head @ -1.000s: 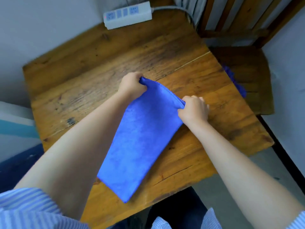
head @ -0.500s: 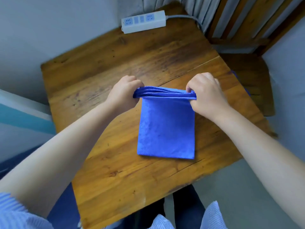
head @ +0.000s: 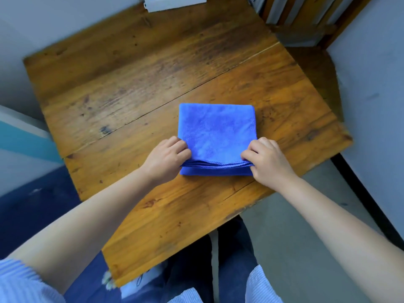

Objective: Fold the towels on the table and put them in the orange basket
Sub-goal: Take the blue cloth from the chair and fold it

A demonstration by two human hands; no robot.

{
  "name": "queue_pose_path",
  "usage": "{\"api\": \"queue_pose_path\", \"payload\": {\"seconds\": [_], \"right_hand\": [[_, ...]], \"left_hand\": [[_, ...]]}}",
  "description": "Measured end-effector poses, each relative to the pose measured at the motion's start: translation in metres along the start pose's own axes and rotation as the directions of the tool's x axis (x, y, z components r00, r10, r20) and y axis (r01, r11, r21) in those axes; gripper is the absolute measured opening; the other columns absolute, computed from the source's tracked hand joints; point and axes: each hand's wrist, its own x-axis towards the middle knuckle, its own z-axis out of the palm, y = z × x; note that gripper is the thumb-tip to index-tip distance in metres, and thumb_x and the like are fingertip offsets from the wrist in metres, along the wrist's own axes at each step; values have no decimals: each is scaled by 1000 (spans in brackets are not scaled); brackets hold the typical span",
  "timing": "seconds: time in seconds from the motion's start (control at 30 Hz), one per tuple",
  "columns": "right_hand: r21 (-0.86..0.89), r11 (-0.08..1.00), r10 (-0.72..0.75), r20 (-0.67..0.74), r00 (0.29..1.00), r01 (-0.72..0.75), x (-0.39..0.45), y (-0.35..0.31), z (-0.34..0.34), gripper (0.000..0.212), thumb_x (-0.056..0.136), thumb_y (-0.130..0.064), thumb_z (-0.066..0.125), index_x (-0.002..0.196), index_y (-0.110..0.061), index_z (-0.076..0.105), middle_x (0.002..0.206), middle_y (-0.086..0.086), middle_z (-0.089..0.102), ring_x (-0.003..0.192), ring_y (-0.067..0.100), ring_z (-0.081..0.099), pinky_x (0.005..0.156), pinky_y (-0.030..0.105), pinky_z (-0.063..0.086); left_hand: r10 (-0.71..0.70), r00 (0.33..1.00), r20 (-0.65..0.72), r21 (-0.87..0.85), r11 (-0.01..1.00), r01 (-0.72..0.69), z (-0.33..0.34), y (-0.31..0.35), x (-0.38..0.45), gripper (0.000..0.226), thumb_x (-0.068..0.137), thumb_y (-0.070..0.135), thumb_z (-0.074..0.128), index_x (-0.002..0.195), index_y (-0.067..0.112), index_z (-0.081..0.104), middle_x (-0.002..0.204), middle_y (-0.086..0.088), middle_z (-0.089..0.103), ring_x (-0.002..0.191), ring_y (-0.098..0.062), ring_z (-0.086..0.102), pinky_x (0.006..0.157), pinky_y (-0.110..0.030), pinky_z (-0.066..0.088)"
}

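Two bare forearms reach up from the lower corners of the frame, each leaving a short sleeve (head: 19, 283) of pale blue-and-white finely striped cloth, the same ribbed striped fabric showing at the bottom centre right, above dark navy trousers (head: 231, 254) along the lower middle.
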Motion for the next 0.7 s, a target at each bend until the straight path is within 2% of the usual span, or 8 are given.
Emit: {"api": "queue_pose_path", "payload": {"seconds": [0.17,0.27,0.37,0.47,0.5,0.57,0.63,0.7], "right_hand": [[-26,1000,-6,-30,1000,5,-10,-2,11,28,47,8,53,67,-5,68,57,10,56,55,30,58,57,34,50],[-38,999,25,-15,1000,-26,-22,-3,21,28,48,8,57,69,-5,69,59,11,57,55,30,59,58,36,51],[-18,997,80,40,996,-80,-29,-3,30,31,47,9,70,76,-2,69,66,13,60,62,33,61,64,40,51],[1,996,93,73,993,-93,-36,-4,30,25,54,-5,69,79,-3,69,71,12,62,67,33,63,68,42,51],[8,996,93,36,995,-94,-36,-4,29,19,61,-10,61,78,-3,69,71,11,62,67,31,64,68,41,50],[38,992,120,-72,990,-118,-24,-3,24,26,70,-14,46,76,-3,69,72,11,65,69,31,65,68,39,51],[21,990,140,-174,975,-138,1,-2,20,29,73,-9,44,82,1,70,81,17,68,79,35,67,73,44,52],[-42,983,170,-188,967,-181,34,-2,22,31,73,-2,50,98,3,67,104,25,66,100,41,63,85,53,48]], "left_hand": [[-9,1000,4,30,999,9,10,5,-12,17,67,5,48,66,5,65,72,-10,65,74,-20,39,49,-24,48],[-4,998,57,51,999,1,15,9,-19,12,58,1,65,68,6,66,77,-10,68,69,-25,61,49,-23,49],[-54,988,142,31,998,50,18,12,-19,33,41,-3,78,72,5,68,83,-12,70,75,-27,69,55,-25,53],[-82,983,163,54,996,74,13,14,-21,27,47,1,68,73,7,70,86,-10,71,79,-26,70,60,-27,54],[-97,987,129,51,995,91,11,15,-21,22,55,2,57,73,6,70,86,-11,71,78,-27,70,60,-29,55],[-158,987,1,5,987,158,7,16,-9,36,64,2,36,75,-1,70,88,-18,70,80,-34,69,61,-35,57],[-272,953,-131,-57,962,267,5,21,15,38,66,-6,35,84,-10,68,97,-28,67,89,-45,65,72,-48,55],[-412,888,-205,-145,910,389,3,23,44,42,64,-13,42,100,-15,63,113,-35,59,107,-54,54,88,-57,45]]}}
